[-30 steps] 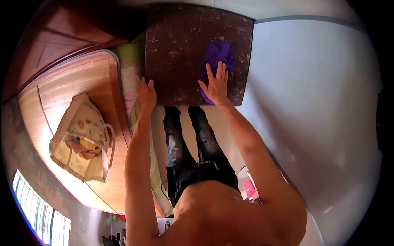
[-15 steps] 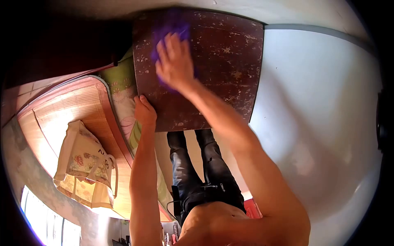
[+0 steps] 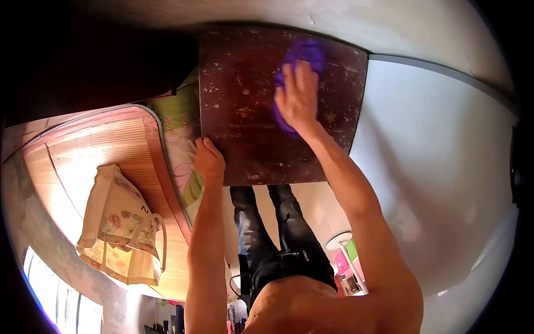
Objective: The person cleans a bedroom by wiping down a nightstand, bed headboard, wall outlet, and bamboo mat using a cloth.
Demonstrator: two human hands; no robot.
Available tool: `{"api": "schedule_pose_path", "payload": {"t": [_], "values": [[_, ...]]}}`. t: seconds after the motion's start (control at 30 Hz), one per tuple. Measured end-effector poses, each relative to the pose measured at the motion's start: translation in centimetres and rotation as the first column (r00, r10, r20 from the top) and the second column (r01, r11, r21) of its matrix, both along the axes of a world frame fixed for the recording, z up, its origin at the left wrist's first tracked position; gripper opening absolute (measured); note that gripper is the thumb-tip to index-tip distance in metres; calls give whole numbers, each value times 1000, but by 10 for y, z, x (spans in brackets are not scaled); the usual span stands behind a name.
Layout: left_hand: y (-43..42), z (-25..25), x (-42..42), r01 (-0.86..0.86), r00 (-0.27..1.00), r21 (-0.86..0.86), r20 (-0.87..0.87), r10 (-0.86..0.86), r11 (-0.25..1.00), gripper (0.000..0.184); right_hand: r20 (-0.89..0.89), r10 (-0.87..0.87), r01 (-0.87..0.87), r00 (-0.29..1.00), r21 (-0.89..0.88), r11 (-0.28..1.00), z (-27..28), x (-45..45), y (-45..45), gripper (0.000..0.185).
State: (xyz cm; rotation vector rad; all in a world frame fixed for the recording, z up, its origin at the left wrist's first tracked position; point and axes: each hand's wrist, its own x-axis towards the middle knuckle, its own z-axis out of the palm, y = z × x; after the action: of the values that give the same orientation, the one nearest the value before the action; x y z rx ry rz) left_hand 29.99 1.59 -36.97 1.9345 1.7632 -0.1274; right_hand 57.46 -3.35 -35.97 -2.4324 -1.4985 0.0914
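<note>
A dark brown wooden tabletop [image 3: 250, 150], its paint scuffed and chipped, lies in front of me. My right hand [image 3: 300, 99] presses a purple cloth [image 3: 308, 53] against the right half of its surface, fingers stretched over it; hand and cloth are slightly blurred. At the left front corner, my left hand [image 3: 210, 158] is closed around the edge of the tabletop, thumb on the near side. Its other fingers are mostly hidden.
A bed with a woven bamboo mat [image 3: 117, 139] and a floral fabric bag [image 3: 122, 228] on it stands to the left. A white panel [image 3: 439, 167] borders the tabletop on the right. A white round-topped stand [image 3: 339, 240] shows low, by my right arm.
My right hand and the purple cloth have moved from the left side of the tabletop to its right side. My left hand keeps its grip on the edge; the view has shifted slightly.
</note>
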Motion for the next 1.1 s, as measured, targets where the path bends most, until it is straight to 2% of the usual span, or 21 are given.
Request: {"api": "schedule_pose_path", "payload": {"t": [0.1,0.17,0.3,0.43,0.53,0.57,0.7,0.87,0.97,1.1], "values": [[-1,-6,-4,24,1000,13,15,-24,1000,39,-106,283,-279,953,50,959,-5,-17,57,55],[0,-7,-5,23,999,33,28,-24,999,39,-90,391,-386,916,69,920,-8,-27,91,51],[-4,-14,-10,16,998,59,67,-20,998,40,-125,493,-476,861,140,868,-13,-37,152,43],[-2,-2,-8,-31,997,-36,70,34,999,43,-158,504,-487,849,134,863,-18,-22,153,38],[-2,-5,-7,-27,997,-14,66,28,1000,44,-102,410,-406,907,60,912,-19,15,109,41],[-2,-6,-8,-26,997,-8,74,26,1000,44,-111,401,-405,909,-16,914,-15,29,94,43],[-4,-5,-5,-12,995,25,94,9,1000,45,-91,384,-391,919,-79,917,-4,81,43,44],[-1,-5,-7,4,998,6,62,-4,1000,46,-29,271,-272,962,-15,962,5,114,-4,42],[-1,-3,-6,-2,998,4,63,2,1000,47,-25,130,-130,991,31,991,8,120,-27,40],[1,0,-4,-7,999,-36,40,9,999,47,53,-213,206,976,116,972,-5,119,-65,37]]}}
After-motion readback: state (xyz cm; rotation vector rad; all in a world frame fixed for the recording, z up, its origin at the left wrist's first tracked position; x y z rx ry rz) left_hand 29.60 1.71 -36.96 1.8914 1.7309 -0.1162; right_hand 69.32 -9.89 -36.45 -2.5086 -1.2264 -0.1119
